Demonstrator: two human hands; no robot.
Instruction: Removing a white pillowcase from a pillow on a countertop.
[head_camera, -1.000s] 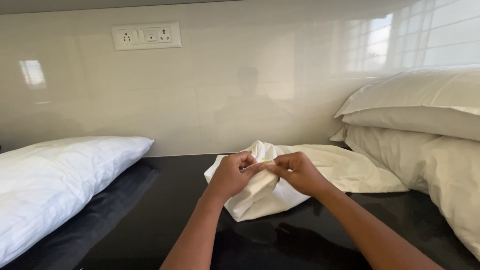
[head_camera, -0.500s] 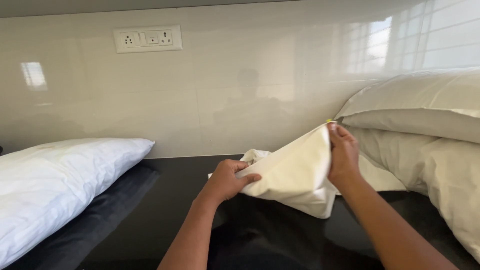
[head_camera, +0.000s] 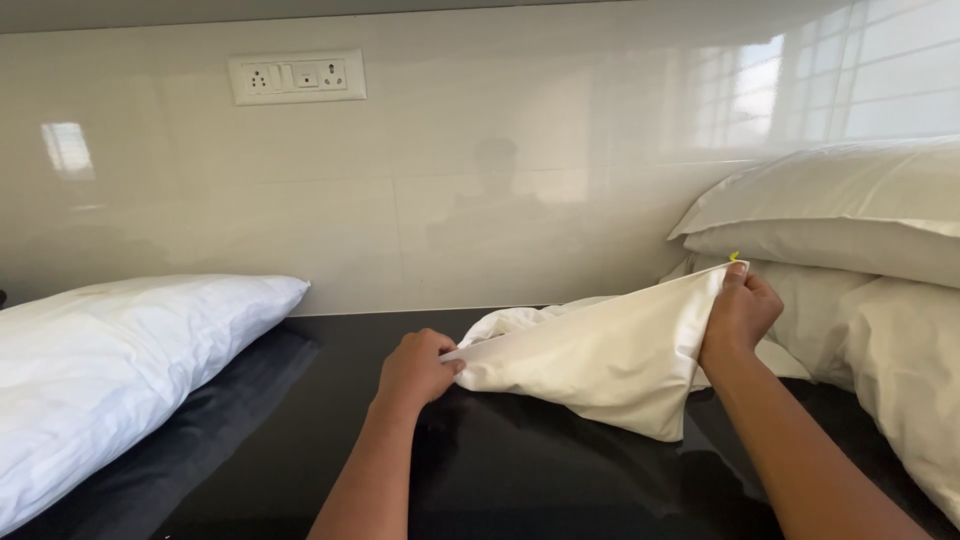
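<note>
A cream-white pillowcase (head_camera: 600, 365) is stretched between my two hands above a glossy black surface (head_camera: 520, 480). My left hand (head_camera: 415, 368) pinches its lower left corner, low and close to the surface. My right hand (head_camera: 740, 312) grips the upper right corner, raised higher, with a small yellow tag showing just above the fingers. The rest of the cloth sags in folds beneath and behind the taut edge.
A white pillow (head_camera: 110, 360) lies on a dark sheet at the left. Two stacked cream pillows (head_camera: 860, 230) sit at the right against the glossy tiled wall (head_camera: 500, 170), which carries a switch and socket plate (head_camera: 297, 77).
My hands were together on the bunched pillowcase. They have drawn apart, the right hand rising to the right and the left staying low, pulling one edge of the cloth taut.
</note>
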